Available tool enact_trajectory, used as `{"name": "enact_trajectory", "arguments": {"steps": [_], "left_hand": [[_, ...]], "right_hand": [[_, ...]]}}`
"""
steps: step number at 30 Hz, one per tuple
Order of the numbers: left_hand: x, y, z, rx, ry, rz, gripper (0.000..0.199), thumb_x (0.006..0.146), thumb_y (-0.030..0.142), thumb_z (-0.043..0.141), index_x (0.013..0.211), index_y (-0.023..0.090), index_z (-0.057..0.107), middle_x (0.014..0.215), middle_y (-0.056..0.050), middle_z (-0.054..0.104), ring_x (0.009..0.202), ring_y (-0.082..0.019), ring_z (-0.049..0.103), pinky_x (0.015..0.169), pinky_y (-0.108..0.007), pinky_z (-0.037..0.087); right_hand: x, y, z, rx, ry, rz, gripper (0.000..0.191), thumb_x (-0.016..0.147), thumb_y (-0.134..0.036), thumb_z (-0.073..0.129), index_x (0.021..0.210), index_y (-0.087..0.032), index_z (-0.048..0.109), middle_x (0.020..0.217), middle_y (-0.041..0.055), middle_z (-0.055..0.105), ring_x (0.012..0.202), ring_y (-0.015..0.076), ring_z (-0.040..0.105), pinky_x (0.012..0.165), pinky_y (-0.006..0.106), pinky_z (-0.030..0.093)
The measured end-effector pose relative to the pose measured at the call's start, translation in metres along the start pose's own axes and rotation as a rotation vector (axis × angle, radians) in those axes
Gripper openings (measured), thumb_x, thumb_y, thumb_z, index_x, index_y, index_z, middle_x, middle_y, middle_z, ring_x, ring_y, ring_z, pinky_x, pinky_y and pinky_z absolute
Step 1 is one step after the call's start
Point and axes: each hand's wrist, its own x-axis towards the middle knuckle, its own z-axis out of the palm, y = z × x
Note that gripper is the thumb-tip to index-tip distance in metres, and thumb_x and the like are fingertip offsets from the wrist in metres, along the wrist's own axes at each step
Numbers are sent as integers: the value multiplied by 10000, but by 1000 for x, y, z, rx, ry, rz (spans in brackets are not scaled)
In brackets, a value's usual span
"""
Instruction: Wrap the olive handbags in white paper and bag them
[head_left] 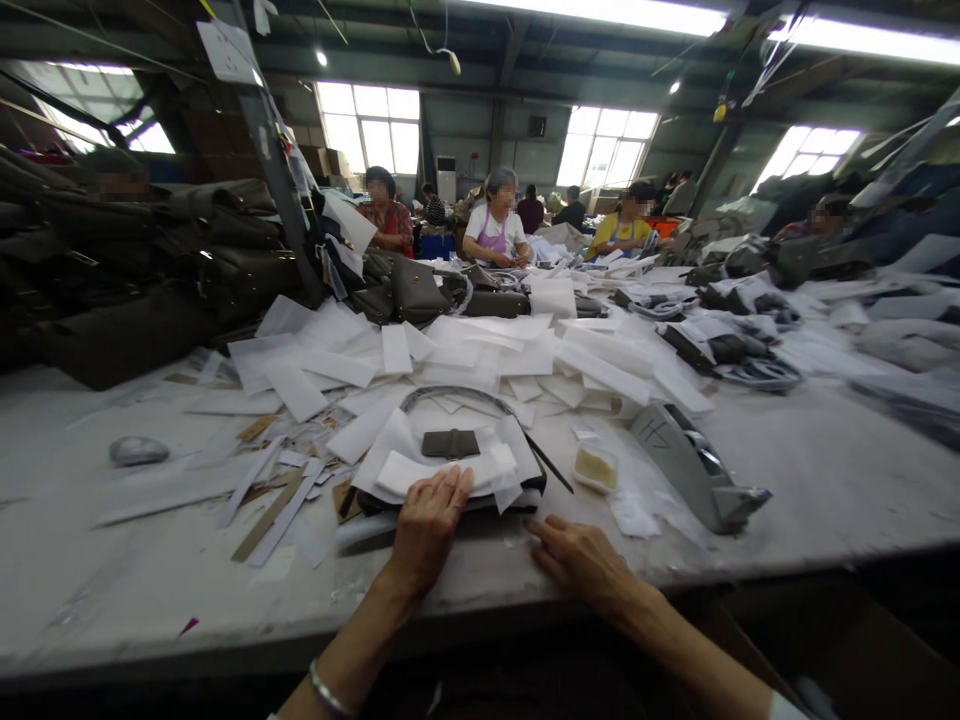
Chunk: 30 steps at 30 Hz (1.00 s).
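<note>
A dark handbag (534, 488) lies in front of me on the worktable, its curved handle (450, 392) arching at the far side. White foam sheets (394, 474) cover much of the bag. On them rests a small dark flap piece (450, 443) with a strap across it. My left hand (429, 525) is closed over the near edge of the foam, fingers together; its thumb is hidden. Just right of the bag's near corner, my right hand (581, 560) is low at the table, fingers slightly bent and apart, with nothing visible in them.
A grey tape dispenser (686, 470) and a small tub of yellowish stuff (596, 468) stand at the right. Loose white sheets (450, 350) spread behind the bag, cut strips (274, 510) to the left. Dark bags (420, 290) are piled farther back. Several people sit beyond.
</note>
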Motion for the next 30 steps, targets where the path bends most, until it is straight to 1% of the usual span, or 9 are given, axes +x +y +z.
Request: {"name": "enact_trajectory", "arguments": {"steps": [5, 9, 16, 18, 20, 23, 26, 28, 30], "left_hand": [[-3, 0, 2, 6, 24, 22, 383, 945, 87, 444, 1293, 173, 580, 1264, -104, 659, 1138, -225, 608, 926, -364, 441], [-5, -4, 1, 34, 44, 43, 381, 946, 93, 438, 1288, 173, 584, 1252, -113, 663, 1148, -222, 606, 937, -358, 438], [-13, -17, -5, 35, 6, 55, 402, 950, 89, 405, 1300, 181, 580, 1270, -110, 652, 1177, -217, 593, 967, -361, 436], [-16, -18, -6, 31, 1, 55, 410, 953, 86, 391, 1305, 178, 579, 1278, -108, 650, 1182, -219, 591, 976, -365, 433], [-17, -17, -6, 27, -3, 53, 407, 958, 86, 384, 1300, 178, 584, 1282, -102, 649, 1182, -223, 591, 984, -375, 428], [-18, -14, -6, 31, -20, 50, 406, 964, 85, 378, 1302, 177, 583, 1294, -96, 643, 1189, -231, 587, 994, -387, 422], [-19, -13, -5, 44, -28, 47, 411, 959, 87, 391, 1314, 184, 575, 1302, -105, 636, 1196, -233, 584, 1001, -386, 424], [-21, -12, -4, 51, -35, 42, 414, 954, 93, 405, 1322, 192, 568, 1307, -106, 632, 1201, -231, 582, 1009, -386, 424], [-23, -10, -5, 56, -47, 34, 416, 952, 102, 415, 1330, 196, 561, 1314, -101, 627, 1217, -229, 570, 1025, -389, 416]], "right_hand": [[26, -7, 9, -119, -54, 0, 183, 899, -173, 534, 944, -190, 711, 973, 77, 727, 822, 210, 702, 679, 250, 469], [32, -3, 15, -169, -5, -60, 209, 906, -122, 491, 905, -161, 696, 918, 83, 725, 813, 197, 695, 682, 245, 454], [-14, -8, 26, -5, -11, -15, 182, 859, -157, 555, 881, -236, 718, 835, 27, 738, 748, 166, 694, 656, 218, 442], [-26, -13, 18, 79, -23, -16, 134, 863, -223, 601, 868, -254, 731, 808, 17, 747, 714, 170, 694, 639, 226, 441], [-27, -20, 2, 147, 43, -23, 144, 881, -300, 622, 802, -245, 729, 743, 14, 738, 656, 166, 680, 610, 237, 436], [-7, -33, -31, 207, 295, -87, 252, 931, -343, 578, 749, -219, 700, 698, 23, 700, 628, 153, 650, 601, 249, 441], [32, -43, -52, 222, 493, -232, 219, 958, -319, 550, 842, -218, 706, 777, 42, 695, 733, 165, 644, 702, 271, 479], [57, -42, -50, 205, 505, -345, 192, 967, -292, 542, 910, -221, 711, 852, 53, 707, 825, 178, 641, 797, 299, 492], [74, -36, -35, 187, 462, -425, 183, 971, -273, 538, 929, -219, 708, 880, 53, 711, 861, 181, 634, 839, 317, 498]]}}
